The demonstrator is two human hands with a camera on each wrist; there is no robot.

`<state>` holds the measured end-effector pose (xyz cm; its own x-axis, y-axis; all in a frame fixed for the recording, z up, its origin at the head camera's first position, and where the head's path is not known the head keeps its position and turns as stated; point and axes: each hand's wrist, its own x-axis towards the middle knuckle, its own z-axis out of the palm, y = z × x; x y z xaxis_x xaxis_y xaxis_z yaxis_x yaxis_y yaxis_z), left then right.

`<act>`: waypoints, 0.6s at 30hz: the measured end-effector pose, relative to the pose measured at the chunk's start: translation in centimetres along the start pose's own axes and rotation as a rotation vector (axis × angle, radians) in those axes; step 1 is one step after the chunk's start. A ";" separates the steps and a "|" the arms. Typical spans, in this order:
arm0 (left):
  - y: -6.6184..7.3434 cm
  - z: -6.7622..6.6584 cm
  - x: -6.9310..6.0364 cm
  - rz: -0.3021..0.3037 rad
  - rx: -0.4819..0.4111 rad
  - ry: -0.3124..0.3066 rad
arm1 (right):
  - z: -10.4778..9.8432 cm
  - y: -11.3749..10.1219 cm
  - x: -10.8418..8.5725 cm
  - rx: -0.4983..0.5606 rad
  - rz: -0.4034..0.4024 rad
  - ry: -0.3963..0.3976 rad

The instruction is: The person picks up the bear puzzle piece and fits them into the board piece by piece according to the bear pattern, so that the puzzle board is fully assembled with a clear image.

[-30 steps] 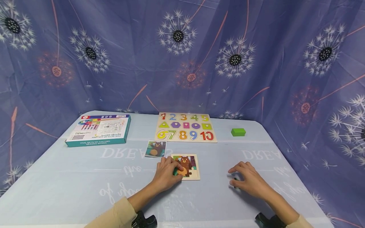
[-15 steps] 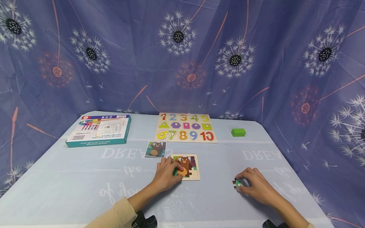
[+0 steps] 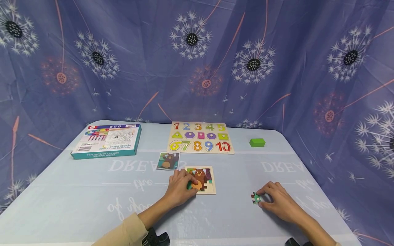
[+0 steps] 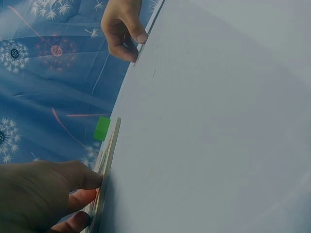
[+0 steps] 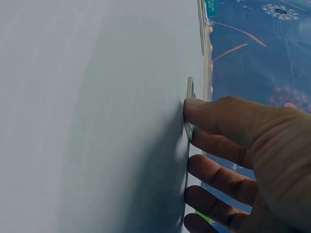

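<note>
A wooden bear jigsaw puzzle [image 3: 210, 187] lies in front of me, with bare wood showing at its lower right corner. My left hand [image 3: 180, 189] holds it by the left side, fingers bent over the picture and thumb at the near edge; the left wrist view shows the thumb [image 4: 90, 179] against the board's rim. Well to the right, a small green and brown puzzle piece [image 3: 255, 198] is on the table. My right hand [image 3: 278, 201] pinches its right side between thumb and index finger. In the right wrist view the piece [image 5: 190, 87] appears edge-on, partly covered by the thumb.
Behind the puzzle lie a bear picture card [image 3: 168, 161] and a number and shape board [image 3: 200, 137]. A flat teal-edged box [image 3: 106, 140] sits back left, and a green block [image 3: 257, 142] back right. A dandelion-print curtain [image 3: 138, 61] hangs behind the table.
My right hand has moved slightly right and nearer, its thumb and index finger closing on the puzzle piece, which now shows more. My left hand stays on the puzzle.
</note>
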<state>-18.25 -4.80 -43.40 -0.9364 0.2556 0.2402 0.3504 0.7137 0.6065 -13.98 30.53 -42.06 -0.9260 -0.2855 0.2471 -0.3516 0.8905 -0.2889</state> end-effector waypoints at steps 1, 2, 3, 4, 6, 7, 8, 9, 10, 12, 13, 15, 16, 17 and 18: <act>0.0 0.0 0.0 0.000 0.000 0.000 | 0.0 0.0 0.0 0.000 0.000 0.001; 0.0 0.0 0.0 -0.001 0.000 0.000 | 0.1 0.0 0.0 -0.001 0.000 0.002; 0.0 0.0 0.0 -0.001 -0.001 0.000 | 0.1 0.0 0.0 -0.002 -0.002 0.003; 0.0 0.0 0.0 -0.001 -0.002 0.001 | 0.1 0.0 0.0 -0.004 -0.004 0.005; 0.0 0.0 0.0 -0.003 -0.003 -0.002 | 0.2 0.1 0.0 -0.007 -0.010 0.010; 0.0 0.0 0.0 -0.004 -0.003 -0.003 | 0.2 0.1 0.0 -0.008 -0.012 0.013; 0.1 0.0 0.0 -0.004 -0.004 -0.004 | 0.2 0.1 0.0 -0.009 -0.015 0.015; 0.1 0.0 0.0 -0.005 -0.004 -0.004 | 0.2 0.1 0.0 -0.010 -0.019 0.018; 0.1 0.0 0.0 -0.005 -0.003 -0.004 | 0.2 0.1 0.0 -0.010 -0.021 0.019; 0.1 0.0 0.0 -0.006 -0.002 -0.004 | 0.2 0.0 0.0 -0.006 -0.023 0.018; 0.1 0.0 0.0 -0.006 -0.002 -0.003 | 0.1 0.0 0.1 -0.005 -0.023 0.016; 0.1 0.0 0.0 -0.005 0.001 -0.002 | 0.1 -0.2 0.2 -0.002 -0.023 0.011; 0.1 0.0 0.0 -0.005 0.001 -0.002 | 0.1 -0.3 0.3 -0.001 -0.023 0.007; 0.1 0.0 0.0 -0.005 0.000 -0.002 | 0.0 -0.4 0.5 -0.001 -0.023 0.004; 0.1 0.0 0.0 -0.004 0.000 -0.002 | 0.0 -0.5 0.7 -0.001 -0.025 0.002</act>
<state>-18.23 -4.74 -43.37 -0.9379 0.2537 0.2366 0.3466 0.7146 0.6076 -14.41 29.84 -41.77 -0.9166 -0.3075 0.2557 -0.3749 0.8831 -0.2820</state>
